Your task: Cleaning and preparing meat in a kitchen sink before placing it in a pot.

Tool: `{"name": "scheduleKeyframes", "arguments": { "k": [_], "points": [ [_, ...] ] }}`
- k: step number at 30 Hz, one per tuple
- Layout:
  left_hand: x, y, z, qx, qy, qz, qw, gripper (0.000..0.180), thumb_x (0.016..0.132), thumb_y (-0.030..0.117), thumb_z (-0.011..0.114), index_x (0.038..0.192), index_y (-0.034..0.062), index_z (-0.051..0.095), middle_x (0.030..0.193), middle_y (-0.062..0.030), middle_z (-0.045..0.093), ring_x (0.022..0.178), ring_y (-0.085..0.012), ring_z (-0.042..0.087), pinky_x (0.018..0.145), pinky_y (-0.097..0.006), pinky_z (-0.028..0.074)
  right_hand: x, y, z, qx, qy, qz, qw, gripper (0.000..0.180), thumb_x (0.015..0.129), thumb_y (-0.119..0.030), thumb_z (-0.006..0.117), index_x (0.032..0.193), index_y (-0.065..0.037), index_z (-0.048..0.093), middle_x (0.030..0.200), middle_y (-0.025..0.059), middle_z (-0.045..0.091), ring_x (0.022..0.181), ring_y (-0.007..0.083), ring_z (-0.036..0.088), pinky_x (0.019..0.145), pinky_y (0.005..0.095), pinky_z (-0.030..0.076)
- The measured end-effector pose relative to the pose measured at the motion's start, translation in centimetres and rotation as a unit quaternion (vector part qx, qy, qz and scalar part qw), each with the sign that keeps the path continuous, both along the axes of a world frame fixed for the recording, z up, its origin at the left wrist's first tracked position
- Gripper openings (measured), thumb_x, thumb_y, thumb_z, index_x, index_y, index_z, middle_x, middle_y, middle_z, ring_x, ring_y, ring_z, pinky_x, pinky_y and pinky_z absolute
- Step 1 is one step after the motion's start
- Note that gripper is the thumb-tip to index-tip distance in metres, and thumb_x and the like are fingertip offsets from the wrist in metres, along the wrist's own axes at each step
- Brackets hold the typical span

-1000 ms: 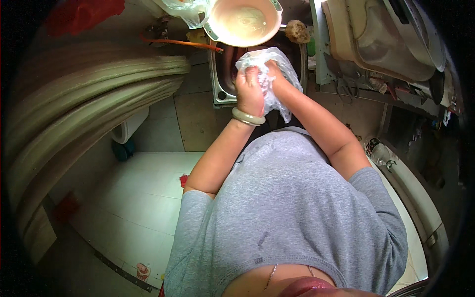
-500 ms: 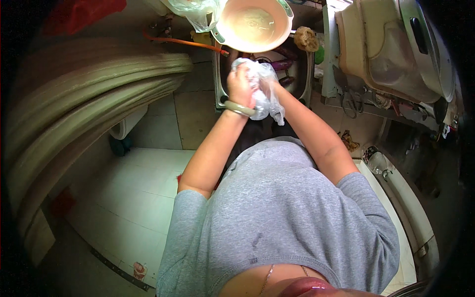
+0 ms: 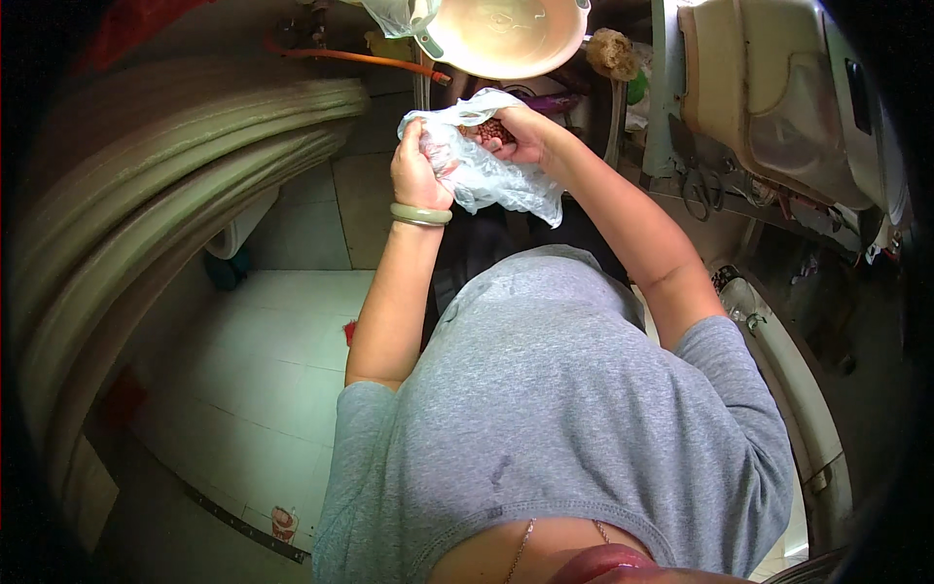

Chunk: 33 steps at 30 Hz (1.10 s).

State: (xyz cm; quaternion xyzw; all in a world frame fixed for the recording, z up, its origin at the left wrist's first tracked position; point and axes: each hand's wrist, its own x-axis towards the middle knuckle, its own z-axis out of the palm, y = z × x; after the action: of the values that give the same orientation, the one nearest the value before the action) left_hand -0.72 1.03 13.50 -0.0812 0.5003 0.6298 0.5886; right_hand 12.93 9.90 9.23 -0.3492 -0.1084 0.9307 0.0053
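My left hand (image 3: 420, 177), with a pale green bangle on its wrist, grips one side of a thin white plastic bag (image 3: 486, 180). The bag is spread between both hands, its lower part hanging loose and crumpled. My right hand (image 3: 528, 138) reaches in at the bag's upper right, fingers curled around a cluster of small reddish-brown beans (image 3: 489, 131). Whether all the beans lie in the palm or some rest on the plastic, I cannot tell. Past the bag a purple eggplant (image 3: 553, 102) lies in the sink, partly hidden.
Beyond my hands, a pale round basin (image 3: 501, 39) with shallow water rests over the sink (image 3: 615, 127). To its right is a tan scrubbing pad (image 3: 611, 54). An orange hose (image 3: 365, 56) runs in from the left. Scissors (image 3: 700, 190) hang at the counter edge on the right.
My hands have moved apart, the left going leftward, and the bunched bag is now spread between them. The reddish-brown beans have come into view at my right hand.
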Motion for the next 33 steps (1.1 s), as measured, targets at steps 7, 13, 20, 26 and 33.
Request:
{"name": "scheduleKeyframes", "arguments": {
  "k": [7, 13, 20, 26, 33],
  "points": [
    [-2.0, -0.2, -1.3, -0.003, 0.008, 0.004, 1.0, 0.027, 0.093, 0.027, 0.042, 0.1, 0.0044, 0.056, 0.095, -0.0102, 0.062, 0.084, -0.0236, 0.061, 0.076, -0.039, 0.05, -0.1, -0.3, 0.9, -0.081, 0.123, -0.038, 0.988, 0.02, 0.086, -0.021, 0.048, 0.073, -0.006, 0.051, 0.067, 0.0019, 0.049, 0.042, 0.0039, 0.036, 0.032, 0.0142, 0.025],
    [-2.4, -0.1, -1.9, -0.019, -0.002, 0.041, 0.999, 0.03, 0.093, 0.028, 0.041, 0.101, 0.003, 0.055, 0.097, -0.0109, 0.061, 0.087, -0.0248, 0.06, 0.077, -0.039, 0.048, 0.1, 1.1, 3.4, -0.113, 0.156, -0.058, 0.98, 0.021, 0.087, -0.023, 0.047, 0.072, -0.008, 0.047, 0.066, 0.0004, 0.044, 0.043, 0.003, 0.035, 0.03, 0.0131, 0.024],
    [-1.9, -1.9, -0.9, -0.058, 0.002, 0.076, 0.995, 0.027, 0.092, 0.03, 0.045, 0.097, 0.0052, 0.056, 0.087, -0.0073, 0.062, 0.072, -0.0179, 0.062, 0.056, -0.03, 0.051, -0.4, 10.4, -2.3, 0.009, 0.105, -0.125, 0.986, 0.021, 0.087, -0.023, 0.048, 0.071, -0.009, 0.047, 0.067, 0.0002, 0.044, 0.045, 0.0037, 0.034, 0.031, 0.0134, 0.021],
    [-1.8, -3.0, 1.3, -0.111, 0.033, 0.097, 0.989, 0.028, 0.094, 0.03, 0.041, 0.094, 0.0073, 0.056, 0.081, -0.0039, 0.06, 0.057, -0.0106, 0.055, 0.041, -0.023, 0.041, -1.1, 15.8, -13.9, 0.168, -0.22, -0.069, 0.959, 0.022, 0.088, -0.026, 0.049, 0.079, -0.007, 0.055, 0.069, 0.0033, 0.054, 0.05, 0.0066, 0.045, 0.037, 0.0196, 0.029],
    [-1.8, -4.2, 0.5, -0.09, 0.013, 0.121, 0.988, 0.029, 0.094, 0.03, 0.041, 0.098, 0.006, 0.057, 0.087, -0.0052, 0.062, 0.067, -0.0142, 0.06, 0.051, -0.027, 0.048, -2.1, 16.0, -13.4, 0.317, -0.383, -0.006, 0.868, 0.029, 0.084, -0.024, 0.058, 0.102, -0.001, 0.059, 0.09, 0.011, 0.061, 0.079, 0.023, 0.058, 0.062, 0.0324, 0.052]
  ]
}}
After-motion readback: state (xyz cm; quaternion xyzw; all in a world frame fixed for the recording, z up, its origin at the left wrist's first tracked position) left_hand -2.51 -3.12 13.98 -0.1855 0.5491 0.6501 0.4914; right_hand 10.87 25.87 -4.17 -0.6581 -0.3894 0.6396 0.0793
